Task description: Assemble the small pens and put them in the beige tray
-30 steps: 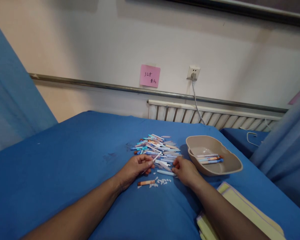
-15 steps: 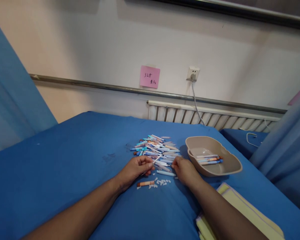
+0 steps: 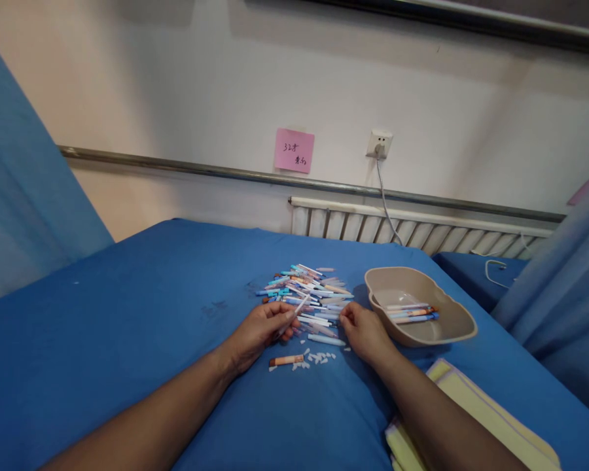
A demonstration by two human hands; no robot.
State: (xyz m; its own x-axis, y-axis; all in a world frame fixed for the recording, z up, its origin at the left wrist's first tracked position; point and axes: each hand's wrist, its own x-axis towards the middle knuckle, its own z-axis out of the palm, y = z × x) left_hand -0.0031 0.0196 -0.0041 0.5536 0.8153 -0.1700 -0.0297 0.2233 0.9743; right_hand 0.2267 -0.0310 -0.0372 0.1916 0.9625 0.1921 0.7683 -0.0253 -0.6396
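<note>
My left hand [image 3: 260, 333] is closed in a pinch on a thin white pen refill [image 3: 297, 309] that points up and right toward the pile. A pile of several coloured pens [image 3: 307, 291] lies on the blue cloth just beyond both hands. My right hand [image 3: 363, 330] rests at the pile's right edge, fingers curled on a pen part I cannot make out. An orange pen barrel [image 3: 286, 360] and small white bits [image 3: 319, 358] lie between my wrists. A light blue barrel [image 3: 326, 340] lies beside my right hand.
A beige tray [image 3: 451, 327] with a few pens in it stands right of my right hand. A folded yellow-white cloth [image 3: 491, 418] lies at the lower right. Behind are a wall, a radiator [image 3: 422, 229], a socket with cable [image 3: 379, 145] and a pink note [image 3: 294, 150].
The white refill in my left hand has tilted up a little toward the pile. My right hand has shifted slightly forward at the pile's edge.
</note>
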